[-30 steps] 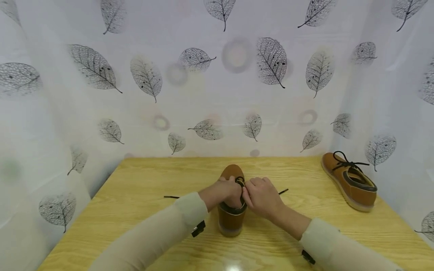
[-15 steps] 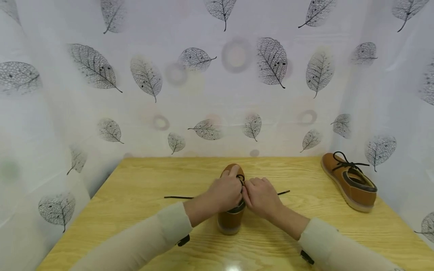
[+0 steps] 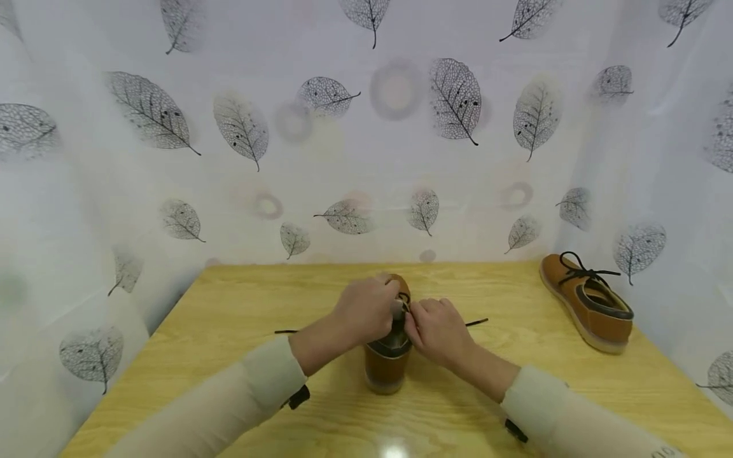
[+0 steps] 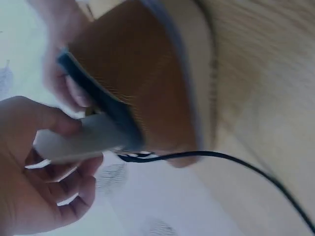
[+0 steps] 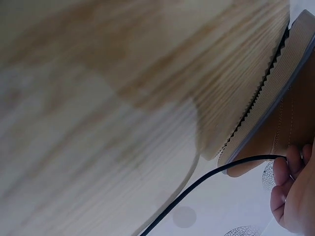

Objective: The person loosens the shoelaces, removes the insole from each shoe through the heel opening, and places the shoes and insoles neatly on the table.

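Note:
A brown shoe (image 3: 385,372) with a dark collar stands on the table, its toe pointing away from me. My left hand (image 3: 366,310) is over its opening. In the left wrist view, the left thumb and fingers pinch a flat grey shoe tongue (image 4: 81,139) that sticks up out of the opening. My right hand (image 3: 439,331) grips the right edge of the shoe's opening beside the laces, its fingers (image 5: 281,172) curled there in the right wrist view. A black shoelace (image 3: 476,322) runs out to each side; the inside of the shoe is partly hidden by the left hand.
Another brown shoe (image 3: 590,305), its black lace tied in a bow, stands at the table's right back edge. The wooden table (image 3: 258,292) meets a white leaf-print curtain (image 3: 395,159) behind and at both sides.
The left hand has risen out of the shoe's opening and moved up and left, drawing the tongue up. The right hand has stayed at the shoe's right edge.

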